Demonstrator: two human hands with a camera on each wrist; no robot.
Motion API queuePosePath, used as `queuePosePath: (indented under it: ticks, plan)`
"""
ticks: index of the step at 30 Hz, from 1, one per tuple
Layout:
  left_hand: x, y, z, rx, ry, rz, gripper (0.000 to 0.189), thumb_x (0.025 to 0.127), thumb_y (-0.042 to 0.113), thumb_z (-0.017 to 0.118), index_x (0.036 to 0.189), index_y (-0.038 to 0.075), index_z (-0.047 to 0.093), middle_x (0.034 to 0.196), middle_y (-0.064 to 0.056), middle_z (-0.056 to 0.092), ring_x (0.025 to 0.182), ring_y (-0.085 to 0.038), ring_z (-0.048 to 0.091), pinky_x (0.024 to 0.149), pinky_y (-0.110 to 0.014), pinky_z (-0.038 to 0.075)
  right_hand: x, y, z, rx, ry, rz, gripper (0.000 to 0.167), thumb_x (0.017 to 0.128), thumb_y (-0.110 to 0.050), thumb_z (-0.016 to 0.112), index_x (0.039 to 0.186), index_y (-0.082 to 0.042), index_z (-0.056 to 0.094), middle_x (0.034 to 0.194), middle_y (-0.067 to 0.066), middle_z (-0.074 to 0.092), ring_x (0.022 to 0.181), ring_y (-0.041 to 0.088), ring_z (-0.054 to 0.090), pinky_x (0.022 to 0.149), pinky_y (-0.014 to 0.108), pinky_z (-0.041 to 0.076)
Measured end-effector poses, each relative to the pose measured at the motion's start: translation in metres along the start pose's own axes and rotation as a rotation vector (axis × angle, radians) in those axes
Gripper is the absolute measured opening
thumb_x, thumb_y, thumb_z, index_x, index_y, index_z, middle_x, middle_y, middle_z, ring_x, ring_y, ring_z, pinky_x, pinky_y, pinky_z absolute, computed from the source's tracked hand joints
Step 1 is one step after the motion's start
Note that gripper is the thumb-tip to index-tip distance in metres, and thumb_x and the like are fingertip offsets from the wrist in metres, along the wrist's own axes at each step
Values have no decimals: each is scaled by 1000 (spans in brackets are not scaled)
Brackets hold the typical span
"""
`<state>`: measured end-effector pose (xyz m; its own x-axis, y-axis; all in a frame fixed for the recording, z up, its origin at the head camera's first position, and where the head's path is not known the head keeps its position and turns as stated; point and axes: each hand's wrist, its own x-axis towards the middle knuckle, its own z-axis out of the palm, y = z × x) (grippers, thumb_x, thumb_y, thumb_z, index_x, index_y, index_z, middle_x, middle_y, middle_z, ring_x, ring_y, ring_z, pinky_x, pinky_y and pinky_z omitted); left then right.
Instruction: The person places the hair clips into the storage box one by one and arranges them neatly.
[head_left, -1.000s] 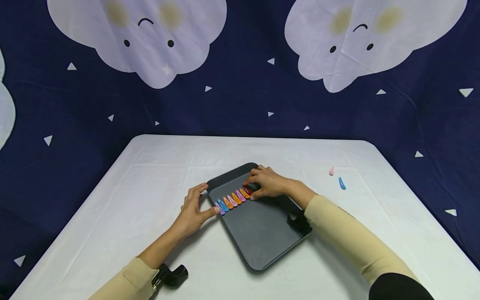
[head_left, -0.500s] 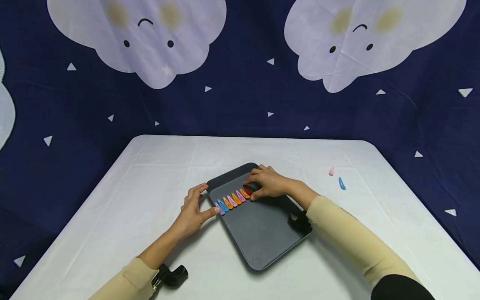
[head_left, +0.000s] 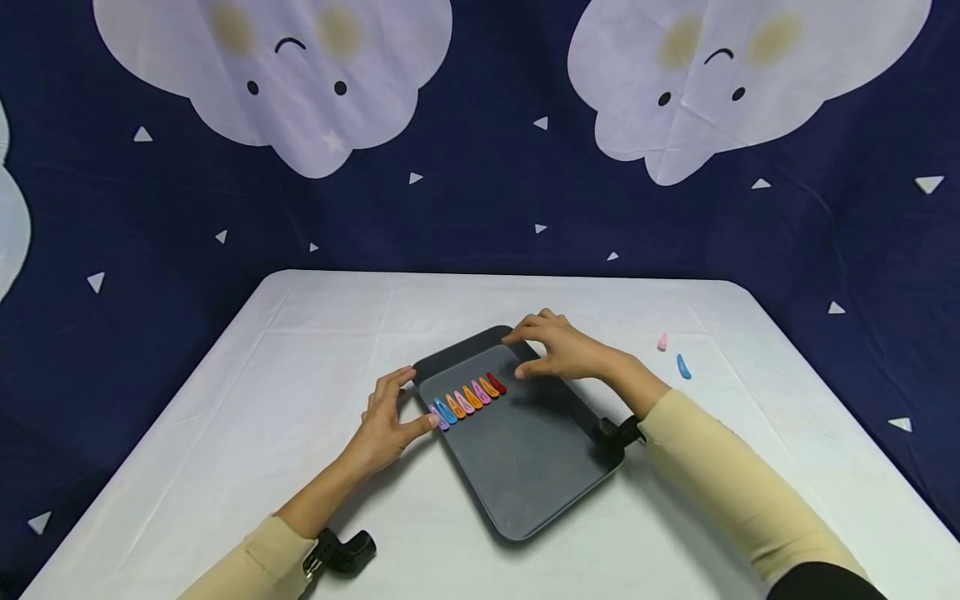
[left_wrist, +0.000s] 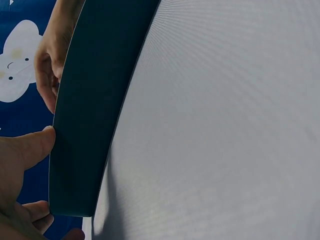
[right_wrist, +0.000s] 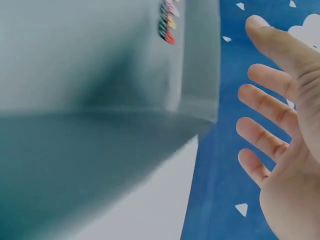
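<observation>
A dark grey tray (head_left: 540, 467) lies at an angle on the table. Across its far part runs a slanting row of several snap hair clips (head_left: 464, 402) in purple, blue, orange and pink, with a red hair clip (head_left: 497, 383) at its right end. My left hand (head_left: 386, 429) rests against the tray's left edge, thumb on the rim and fingertips by the far-left corner. Over the tray's far right side my right hand (head_left: 558, 348) hovers, fingers spread and holding nothing. In the right wrist view the palm and fingers (right_wrist: 270, 107) are apart from the tray.
On the white table (head_left: 300, 375), right of the tray, lie a pink hair clip (head_left: 662, 342) and a blue hair clip (head_left: 683, 367). Behind the table hangs a navy cloth (head_left: 480, 217) with clouds and triangles.
The right hand has let go of the red hair clip and moved up and to the right, leaving it at the row's end. The left hand and tray have stayed put.
</observation>
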<state>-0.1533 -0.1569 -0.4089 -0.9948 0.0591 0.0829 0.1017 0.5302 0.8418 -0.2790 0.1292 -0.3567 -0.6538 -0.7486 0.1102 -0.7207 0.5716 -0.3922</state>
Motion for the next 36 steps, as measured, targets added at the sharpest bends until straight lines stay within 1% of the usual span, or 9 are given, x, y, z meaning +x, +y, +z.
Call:
queuePosePath:
  ticks: [6, 10, 13, 16, 20, 22, 24, 30, 36]
  plan:
    - [0, 1, 0, 1, 0, 6, 79, 79, 21, 75, 144, 6, 32, 151, -9, 27, 134, -31, 27, 103, -53, 18, -10, 6, -22, 28, 55, 35, 53, 79, -35, 74, 126, -16, 60, 125, 1, 58, 110, 20, 42, 94, 43, 31]
    - [-1, 0, 0, 2, 2, 9, 79, 79, 21, 75, 143, 6, 32, 151, -9, 27, 134, -31, 27, 102, -53, 18, -23, 18, -35, 19, 89, 62, 54, 79, -37, 74, 127, -16, 59, 126, 2, 57, 111, 22, 43, 98, 47, 31]
    - [-1, 0, 0, 6, 7, 9, 79, 79, 20, 75, 143, 6, 33, 150, -10, 28, 134, -31, 28, 102, -53, 19, -34, 30, -42, 26, 117, 77, 56, 79, -38, 74, 128, -16, 59, 126, 4, 58, 112, 24, 43, 103, 51, 28]
    - [-1, 1, 0, 6, 11, 9, 79, 79, 19, 75, 143, 6, 33, 150, -10, 28, 134, -31, 27, 103, -53, 19, -44, 41, -47, 38, 141, 100, 56, 79, -37, 74, 128, -14, 59, 126, 7, 58, 113, 26, 42, 109, 55, 21]
    - [-2, 0, 0, 3, 15, 10, 78, 79, 18, 75, 143, 6, 33, 150, -10, 28, 134, -32, 27, 103, -54, 19, -58, 52, -53, 44, 160, 154, 57, 79, -35, 75, 128, -12, 58, 128, 8, 56, 114, 26, 41, 106, 55, 27]
    - [-1, 0, 0, 0, 14, 9, 78, 79, 19, 75, 143, 6, 33, 150, -10, 28, 134, -31, 27, 103, -54, 19, -65, 57, -55, 47, 166, 186, 57, 79, -35, 75, 129, -13, 58, 129, 8, 55, 113, 26, 41, 100, 52, 33]
    - [-1, 0, 0, -2, 11, 9, 78, 79, 19, 75, 143, 6, 32, 150, -10, 28, 135, -31, 27, 103, -54, 18, -71, 63, -56, 47, 176, 222, 57, 79, -35, 75, 129, -14, 57, 130, 7, 54, 113, 25, 41, 95, 50, 36]
    - [0, 0, 0, 3, 9, 11, 78, 79, 20, 75, 143, 7, 33, 150, -10, 28, 135, -31, 27, 104, -54, 18, -93, 82, -58, 59, 198, 305, 60, 80, -37, 73, 130, -11, 56, 132, 11, 52, 113, 28, 39, 93, 51, 35]
    - [-1, 1, 0, 5, 6, 6, 78, 79, 20, 75, 143, 7, 33, 150, -10, 28, 134, -31, 28, 103, -54, 19, -116, 100, -60, 70, 177, 401, 64, 82, -44, 69, 133, -9, 53, 135, 16, 47, 119, 35, 36, 95, 55, 33]
